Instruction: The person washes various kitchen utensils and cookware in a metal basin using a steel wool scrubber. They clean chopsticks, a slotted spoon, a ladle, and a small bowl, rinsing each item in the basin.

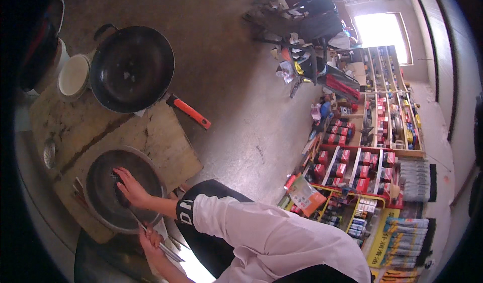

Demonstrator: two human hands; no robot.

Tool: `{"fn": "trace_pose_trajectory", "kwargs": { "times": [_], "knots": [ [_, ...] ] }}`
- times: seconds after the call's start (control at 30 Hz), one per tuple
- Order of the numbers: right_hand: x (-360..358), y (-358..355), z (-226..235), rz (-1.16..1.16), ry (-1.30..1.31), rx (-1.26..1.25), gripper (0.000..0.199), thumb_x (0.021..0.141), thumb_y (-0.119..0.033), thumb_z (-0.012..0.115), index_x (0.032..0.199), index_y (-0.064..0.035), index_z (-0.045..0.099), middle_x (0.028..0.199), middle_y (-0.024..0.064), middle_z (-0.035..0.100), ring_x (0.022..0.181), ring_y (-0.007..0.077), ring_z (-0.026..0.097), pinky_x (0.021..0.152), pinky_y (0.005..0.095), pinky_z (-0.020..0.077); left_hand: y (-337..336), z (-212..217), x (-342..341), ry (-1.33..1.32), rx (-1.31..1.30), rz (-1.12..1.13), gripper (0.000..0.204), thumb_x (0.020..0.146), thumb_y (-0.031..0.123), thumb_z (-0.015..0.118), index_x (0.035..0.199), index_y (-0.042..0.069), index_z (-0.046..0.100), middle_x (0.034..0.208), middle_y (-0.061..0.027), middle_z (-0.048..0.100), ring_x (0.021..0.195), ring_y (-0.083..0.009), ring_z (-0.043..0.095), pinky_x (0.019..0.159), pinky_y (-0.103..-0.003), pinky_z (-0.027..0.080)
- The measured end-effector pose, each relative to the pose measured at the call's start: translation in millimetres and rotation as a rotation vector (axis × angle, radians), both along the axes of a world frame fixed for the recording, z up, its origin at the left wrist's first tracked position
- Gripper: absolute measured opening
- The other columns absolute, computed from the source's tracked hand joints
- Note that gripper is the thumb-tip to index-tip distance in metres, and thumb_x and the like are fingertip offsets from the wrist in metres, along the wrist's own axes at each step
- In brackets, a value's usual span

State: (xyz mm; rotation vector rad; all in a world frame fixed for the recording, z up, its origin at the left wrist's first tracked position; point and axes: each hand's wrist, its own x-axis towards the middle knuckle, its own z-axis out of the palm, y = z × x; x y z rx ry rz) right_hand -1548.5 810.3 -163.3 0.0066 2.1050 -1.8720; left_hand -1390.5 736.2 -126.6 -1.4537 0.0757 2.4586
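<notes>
My left hand is closed around the handle of a long metal-handled utensil, which slants into a wide round metal basin. The utensil's dark end lies inside the basin, partly covered, so I cannot tell its exact kind. Over that end my right hand lies with its fingers stretched out, pressing on or touching something dark beneath them. What is under the palm is hidden. The basin stands on a worn wooden board.
A black frying pan with a red-and-black handle sits farther back. Near it are a white bowl and, at the left, a slotted skimmer. Shelves of boxed goods stand at the right. A cluttered chair is farther off.
</notes>
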Motion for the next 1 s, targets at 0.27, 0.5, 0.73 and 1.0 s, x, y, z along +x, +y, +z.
{"fn": "trace_pose_trajectory", "kwargs": {
  "times": [0.27, 0.5, 0.73, 1.0],
  "knots": [
    [-2.3, 2.0, -39.1, 0.612, 0.011, 0.589, 0.042, 0.077, -0.006, 0.055, 0.119, -0.0089, 0.051, 0.121, 0.0195, 0.047, 0.119, 0.0337, 0.041, 0.1, 0.0411, 0.036, 9.1, -32.7, -7.8, 0.03, 0.253, 0.082, 0.046, 0.096, 0.036, 0.038, 0.128, 0.003, 0.041, 0.073, 0.0005, 0.048, 0.038, -0.004, 0.031, 0.032, -0.017, 0.027],
    [-2.7, -1.7, -92.3, 0.679, 0.246, 0.837, 0.028, 0.084, -0.006, 0.045, 0.111, -0.0059, 0.052, 0.113, 0.018, 0.051, 0.087, 0.0361, 0.061, 0.073, 0.0421, 0.0519, 5.2, -3.8, -11.6, 0.109, 0.042, -0.098, 0.045, 0.093, 0.034, 0.045, 0.128, 0.005, 0.042, 0.079, 0.0015, 0.05, 0.046, -0.0052, 0.036, 0.034, -0.019, 0.028],
    [3.3, 12.4, -59.0, 0.71, 0.178, 0.732, 0.026, 0.083, -0.007, 0.047, 0.108, -0.0103, 0.052, 0.115, 0.0167, 0.048, 0.097, 0.0383, 0.056, 0.077, 0.0457, 0.049, 14.5, 40.4, -5.1, 0.082, -0.198, -0.154, 0.051, 0.095, 0.023, 0.045, 0.141, 0.024, 0.023, 0.079, -0.0024, 0.047, 0.047, -0.0061, 0.036, 0.035, -0.018, 0.029],
    [-7.3, -4.3, -63.9, 0.526, 0.07, 0.712, 0.03, 0.079, -0.005, 0.053, 0.107, -0.0136, 0.057, 0.118, 0.0122, 0.049, 0.095, 0.0377, 0.056, 0.081, 0.0452, 0.0467, 9.2, 33.5, -19.1, 0.048, -0.168, -0.168, 0.047, 0.096, 0.016, 0.04, 0.141, 0.023, 0.026, 0.072, -0.0002, 0.039, 0.042, -0.0023, 0.03, 0.03, -0.016, 0.026]
  ]
}}
